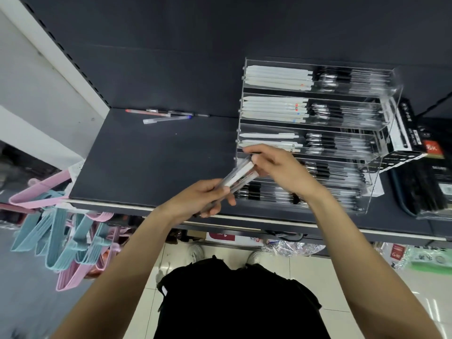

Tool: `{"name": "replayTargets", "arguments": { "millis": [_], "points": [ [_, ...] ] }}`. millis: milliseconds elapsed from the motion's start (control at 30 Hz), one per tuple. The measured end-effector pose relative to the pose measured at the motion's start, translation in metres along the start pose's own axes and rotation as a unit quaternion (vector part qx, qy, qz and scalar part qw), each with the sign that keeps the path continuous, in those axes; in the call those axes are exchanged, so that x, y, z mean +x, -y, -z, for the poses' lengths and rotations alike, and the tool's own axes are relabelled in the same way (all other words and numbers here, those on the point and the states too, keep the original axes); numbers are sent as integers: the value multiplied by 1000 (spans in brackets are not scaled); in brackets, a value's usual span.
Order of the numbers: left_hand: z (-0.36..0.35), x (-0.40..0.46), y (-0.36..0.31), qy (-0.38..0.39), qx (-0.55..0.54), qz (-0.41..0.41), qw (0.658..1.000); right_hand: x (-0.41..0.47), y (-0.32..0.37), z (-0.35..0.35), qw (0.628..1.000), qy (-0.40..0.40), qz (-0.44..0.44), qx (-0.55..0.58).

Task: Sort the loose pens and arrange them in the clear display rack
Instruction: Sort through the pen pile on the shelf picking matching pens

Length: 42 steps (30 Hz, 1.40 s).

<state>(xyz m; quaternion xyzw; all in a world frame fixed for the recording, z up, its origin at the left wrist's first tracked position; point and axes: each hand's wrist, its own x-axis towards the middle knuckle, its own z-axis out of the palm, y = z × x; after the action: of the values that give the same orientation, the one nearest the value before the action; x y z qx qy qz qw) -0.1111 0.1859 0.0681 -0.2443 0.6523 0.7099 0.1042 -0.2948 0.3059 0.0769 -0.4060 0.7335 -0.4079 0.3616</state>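
dark shelf (151, 165) spreads in front of you, and on it stands the clear display rack (381, 133), its tiers filled with pens lying flat. left of the rack, near the shelf's back, lie three loose pens (166, 115). just in front of the rack's left end, your left hand (203, 199) grips a bundle of pens (241, 176), while your right hand (278, 167) pinches one pen at the bundle's far end.

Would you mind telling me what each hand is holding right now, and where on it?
The left hand grips a bundle of pens around its lower end. The right hand pinches one pen at the bundle's upper end, near the clear display rack.
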Motion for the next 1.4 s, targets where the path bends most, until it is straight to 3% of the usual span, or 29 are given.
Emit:
{"name": "replayTargets", "arguments": {
  "millis": [67, 133, 233, 333, 533, 700, 867, 1067, 1400],
  "points": [
    [-7, 1, 2, -23, -47, -8, 999, 4, 4, -2, 1000, 12, 11, 4],
    [-14, 3, 2, -74, -198, -11, 977, 6, 8, -4, 998, 0, 2, 57],
    [-17, 8, 3, -127, -456, -53, 879, 8, 14, -12, 989, -47, -21, 137],
    [-15, 8, 2, -155, -538, -96, 823, 8, 17, -25, 987, -37, -28, 156],
    [-4, 4, 1, -176, -543, -115, 813, 10, 25, -45, 992, -39, -30, 113],
    [1, 1, 1, -205, -520, -142, 817, 5, 32, -69, 997, 30, -55, 35],
    [4, -3, 2, -213, -508, -168, 818, 6, 32, -82, 993, 61, -51, 83],
    [7, -8, 3, -225, -455, -182, 842, 12, 37, -87, 991, 16, -26, 133],
    [24, -18, 4, -268, -462, -234, 812, 17, 43, -96, 990, 2, -22, 141]
  ]
}}
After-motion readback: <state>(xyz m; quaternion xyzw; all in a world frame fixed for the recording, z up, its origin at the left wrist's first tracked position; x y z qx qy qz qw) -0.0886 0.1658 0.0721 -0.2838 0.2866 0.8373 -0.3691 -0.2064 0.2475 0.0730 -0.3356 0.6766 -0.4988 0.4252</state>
